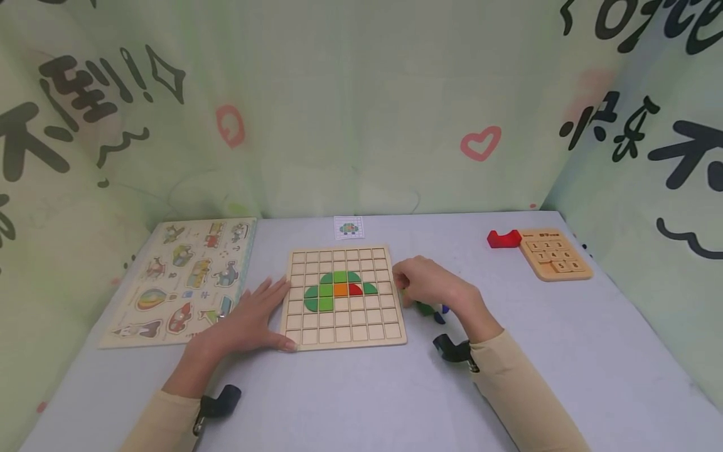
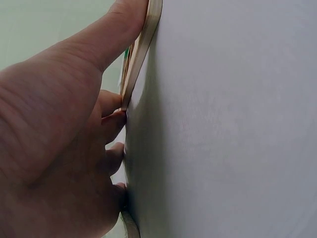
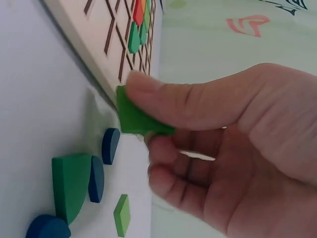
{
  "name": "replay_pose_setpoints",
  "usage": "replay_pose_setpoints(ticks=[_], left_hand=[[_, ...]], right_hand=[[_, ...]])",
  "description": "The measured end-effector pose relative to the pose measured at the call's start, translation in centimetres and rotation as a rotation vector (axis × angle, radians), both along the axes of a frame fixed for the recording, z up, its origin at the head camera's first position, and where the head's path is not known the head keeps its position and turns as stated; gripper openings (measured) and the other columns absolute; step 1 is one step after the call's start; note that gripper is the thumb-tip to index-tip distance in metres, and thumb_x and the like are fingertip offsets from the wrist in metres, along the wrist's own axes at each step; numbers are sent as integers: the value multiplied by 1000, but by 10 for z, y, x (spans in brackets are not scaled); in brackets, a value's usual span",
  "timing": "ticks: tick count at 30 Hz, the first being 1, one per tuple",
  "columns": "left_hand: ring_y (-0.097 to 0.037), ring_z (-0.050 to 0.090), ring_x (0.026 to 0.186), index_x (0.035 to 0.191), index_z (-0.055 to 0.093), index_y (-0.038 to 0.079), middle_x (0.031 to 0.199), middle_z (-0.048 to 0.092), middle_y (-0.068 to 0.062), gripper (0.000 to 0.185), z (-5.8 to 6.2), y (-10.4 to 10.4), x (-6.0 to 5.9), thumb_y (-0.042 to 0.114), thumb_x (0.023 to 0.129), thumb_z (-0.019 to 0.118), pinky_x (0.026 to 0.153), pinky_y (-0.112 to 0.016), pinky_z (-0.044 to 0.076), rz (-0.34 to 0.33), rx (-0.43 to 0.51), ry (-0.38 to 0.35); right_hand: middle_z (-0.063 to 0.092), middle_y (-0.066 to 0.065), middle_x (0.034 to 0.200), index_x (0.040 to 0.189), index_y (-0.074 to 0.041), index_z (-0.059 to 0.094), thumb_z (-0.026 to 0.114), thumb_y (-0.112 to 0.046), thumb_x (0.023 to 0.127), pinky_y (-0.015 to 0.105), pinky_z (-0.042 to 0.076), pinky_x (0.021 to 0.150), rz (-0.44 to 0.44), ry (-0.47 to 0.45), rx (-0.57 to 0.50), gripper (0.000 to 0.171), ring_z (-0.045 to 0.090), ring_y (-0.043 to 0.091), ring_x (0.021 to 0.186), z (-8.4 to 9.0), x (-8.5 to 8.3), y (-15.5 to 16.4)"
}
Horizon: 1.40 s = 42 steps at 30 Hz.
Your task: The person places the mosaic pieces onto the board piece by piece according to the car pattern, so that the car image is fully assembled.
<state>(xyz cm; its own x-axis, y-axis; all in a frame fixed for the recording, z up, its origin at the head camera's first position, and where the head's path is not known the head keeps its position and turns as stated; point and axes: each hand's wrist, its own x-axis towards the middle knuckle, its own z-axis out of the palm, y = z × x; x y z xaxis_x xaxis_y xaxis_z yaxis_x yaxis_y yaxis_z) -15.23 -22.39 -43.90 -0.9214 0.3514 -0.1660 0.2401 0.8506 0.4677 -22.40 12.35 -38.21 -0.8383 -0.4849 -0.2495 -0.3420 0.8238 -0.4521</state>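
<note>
A wooden grid board [image 1: 344, 323] lies in the middle of the table, with green, orange and red pieces [image 1: 340, 289] set in its cells. My left hand [image 1: 248, 323] rests at its left edge, fingers spread and thumb on the near-left corner. Just past the board's right edge, my right hand [image 1: 432, 282] pinches a green tile [image 3: 141, 118] between thumb and fingers. Below that hand lie a larger green piece [image 3: 72, 186], dark blue rounded pieces [image 3: 110, 146] and a light green tile [image 3: 122, 215], partly covered by the hand in the head view.
To the left lies a large picture puzzle board [image 1: 186, 276], close to my left hand. A small pattern card [image 1: 349, 228] is behind the grid board. At the back right are a red curved piece [image 1: 503, 239] and a wooden number board [image 1: 556, 254]. Curtains enclose the table.
</note>
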Motion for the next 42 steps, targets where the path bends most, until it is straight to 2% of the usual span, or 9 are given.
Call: replay_pose_setpoints(ticks=[4,8,13,18,23,27,32,35,42], left_hand=[[-40,7,155,159,20,9,168,17,-9,130,-1,1,-2,71,62,79,123,-66,6,-4,-5,2],[-40,7,155,159,19,10,168,17,-10,131,-4,1,-2,72,61,79,122,-67,6,1,-12,0],[-41,7,155,159,20,11,168,18,-9,131,-6,0,-2,72,60,79,121,-68,7,10,-14,5],[-41,8,155,159,21,11,168,18,-9,130,-5,0,0,73,60,78,121,-69,8,8,-15,12],[-41,8,155,159,20,11,168,18,-9,130,-4,0,0,72,61,78,121,-69,8,9,-16,12],[-41,8,155,159,20,10,168,18,-9,129,-4,0,-1,71,61,79,121,-69,8,6,-12,11],[-41,8,155,159,20,10,168,18,-9,129,-4,1,-1,71,61,79,121,-68,7,7,-7,9],[-41,8,155,159,20,10,168,18,-9,129,-4,1,-1,70,61,80,121,-69,7,6,-8,8],[-42,8,155,159,20,9,168,18,-10,128,-4,0,-1,69,62,80,121,-68,7,-4,2,10]], right_hand=[[58,2,79,86,-11,65,68,0,87,27,44,65,19,58,-106,11,53,18,78,1,1,-8],[65,1,86,92,-11,70,67,-1,89,28,48,71,41,95,-192,11,55,18,82,-3,2,-20],[70,-1,92,97,-10,74,66,1,88,28,51,76,79,129,-256,17,56,15,84,-13,5,-40],[71,-1,90,97,-8,75,65,4,87,26,52,75,122,150,-297,19,57,14,81,-19,9,-60],[69,-1,83,91,-8,73,65,3,87,24,50,67,134,153,-289,14,56,12,75,-22,15,-76],[70,-1,82,88,-9,71,66,1,88,24,51,68,121,161,-245,11,58,12,74,-24,17,-81],[73,2,96,97,-6,76,66,1,89,29,57,82,117,164,-189,15,66,16,92,-25,21,-82],[72,4,104,104,-5,78,66,1,90,32,57,91,122,169,-162,19,67,18,103,-25,23,-81],[74,4,104,104,-7,78,66,-2,90,32,58,91,147,149,-119,19,68,18,104,-21,23,-75]])
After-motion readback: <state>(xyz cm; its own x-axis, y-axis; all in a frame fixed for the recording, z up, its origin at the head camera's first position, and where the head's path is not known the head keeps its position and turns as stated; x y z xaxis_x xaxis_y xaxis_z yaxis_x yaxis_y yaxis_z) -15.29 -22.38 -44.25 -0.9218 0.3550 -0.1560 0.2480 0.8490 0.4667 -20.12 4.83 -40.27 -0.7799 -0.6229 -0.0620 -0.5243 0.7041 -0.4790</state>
